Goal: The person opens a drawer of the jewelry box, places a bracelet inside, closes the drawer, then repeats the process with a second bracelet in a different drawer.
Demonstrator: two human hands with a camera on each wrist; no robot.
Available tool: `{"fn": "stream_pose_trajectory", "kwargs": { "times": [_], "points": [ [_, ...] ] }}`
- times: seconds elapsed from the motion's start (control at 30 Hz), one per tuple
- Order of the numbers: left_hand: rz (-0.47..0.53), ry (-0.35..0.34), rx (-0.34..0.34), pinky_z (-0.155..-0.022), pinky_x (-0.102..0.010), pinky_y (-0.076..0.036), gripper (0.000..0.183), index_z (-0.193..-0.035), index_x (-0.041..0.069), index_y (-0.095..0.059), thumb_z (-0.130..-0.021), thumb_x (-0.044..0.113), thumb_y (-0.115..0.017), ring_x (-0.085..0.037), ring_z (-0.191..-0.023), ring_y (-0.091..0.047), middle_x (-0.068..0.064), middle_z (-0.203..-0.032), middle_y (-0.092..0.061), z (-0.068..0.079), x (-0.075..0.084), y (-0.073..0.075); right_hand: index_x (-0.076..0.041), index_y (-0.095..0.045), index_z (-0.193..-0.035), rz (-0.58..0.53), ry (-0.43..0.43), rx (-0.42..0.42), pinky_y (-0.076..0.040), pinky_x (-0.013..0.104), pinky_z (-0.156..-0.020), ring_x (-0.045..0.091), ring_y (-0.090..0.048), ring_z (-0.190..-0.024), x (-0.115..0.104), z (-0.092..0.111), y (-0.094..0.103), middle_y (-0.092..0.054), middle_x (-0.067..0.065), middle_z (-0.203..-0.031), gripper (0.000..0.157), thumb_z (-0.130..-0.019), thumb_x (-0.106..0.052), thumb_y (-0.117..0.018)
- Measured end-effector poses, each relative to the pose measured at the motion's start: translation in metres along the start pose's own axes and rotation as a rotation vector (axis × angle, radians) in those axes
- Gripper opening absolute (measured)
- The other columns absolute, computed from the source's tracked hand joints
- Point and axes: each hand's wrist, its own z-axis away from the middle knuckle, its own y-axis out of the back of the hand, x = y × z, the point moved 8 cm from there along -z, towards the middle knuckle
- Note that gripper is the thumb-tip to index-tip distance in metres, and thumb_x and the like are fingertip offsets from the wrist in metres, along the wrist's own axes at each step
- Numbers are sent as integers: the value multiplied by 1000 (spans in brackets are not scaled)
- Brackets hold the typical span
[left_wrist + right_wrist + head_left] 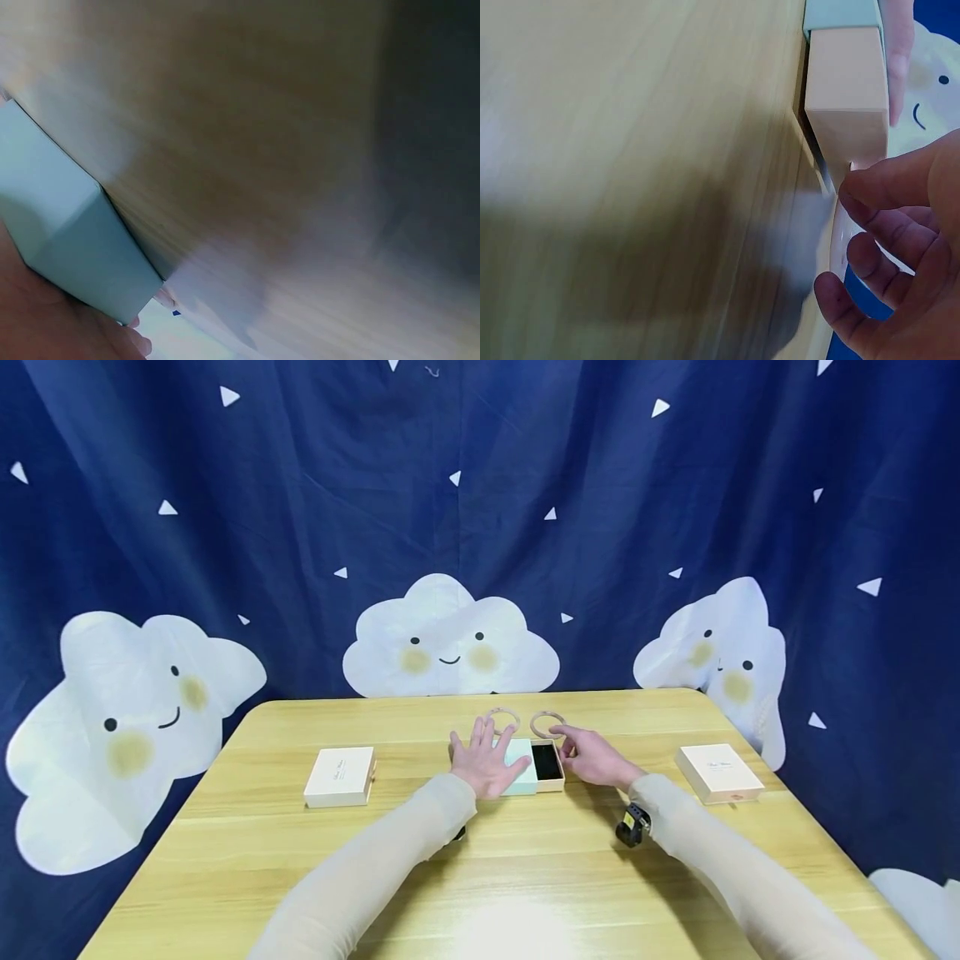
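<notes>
A mint-green sleeve box (519, 787) sits at the table's middle, its pinkish drawer (552, 786) pulled partly out to the right. Black lining shows inside the drawer. My left hand (483, 768) rests with spread fingers on the sleeve, which also shows in the left wrist view. At the drawer's right end, my right hand (596, 760) pinches between thumb and index finger what looks like a small pull tab, mostly hidden by the fingertips in the right wrist view. Two bangles lie just behind the box: a pale left bangle (503, 709) and a pinkish right bangle (532, 724).
A closed white box (340, 774) lies on the left of the wooden table (495, 868). Another closed box (718, 768), cream with a pinkish front, lies on the right. Behind the table hangs a dark blue curtain (480, 535) with clouds.
</notes>
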Motion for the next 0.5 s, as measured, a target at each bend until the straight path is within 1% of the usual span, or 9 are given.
{"fn": "stream_pose_trajectory", "kwargs": {
  "times": [0.23, 0.37, 0.5],
  "points": [
    [-8, -10, 8, -115, -75, -13, 76, -162, 31, -19, -99, 73, -21, -34, -157, -7, -13, -169, -15, 2, 1, 4, 6, -51, -142, 12, -26, 10, -48, 35, -80, 13, -58, -77, 9, 4, 3, -67, 8, -86, 59, -84, 8, -61],
    [-5, -10, -1, -115, -75, -11, 77, -163, 32, -18, -98, 74, -19, -33, -157, -6, -13, -169, -14, 0, 0, 0, 6, -50, -142, 7, -42, 17, -47, 34, -77, 14, -57, -73, 14, 5, 5, -67, 10, -86, 59, -85, 9, -61],
    [-5, -5, -6, -115, -76, -10, 78, -163, 33, -16, -97, 76, -17, -33, -157, -4, -12, -170, -13, -4, -1, -4, 5, -50, -142, 4, -40, 19, -45, 32, -73, 13, -56, -72, 17, 5, 4, -66, 8, -85, 57, -87, 7, -61]
  ]
}}
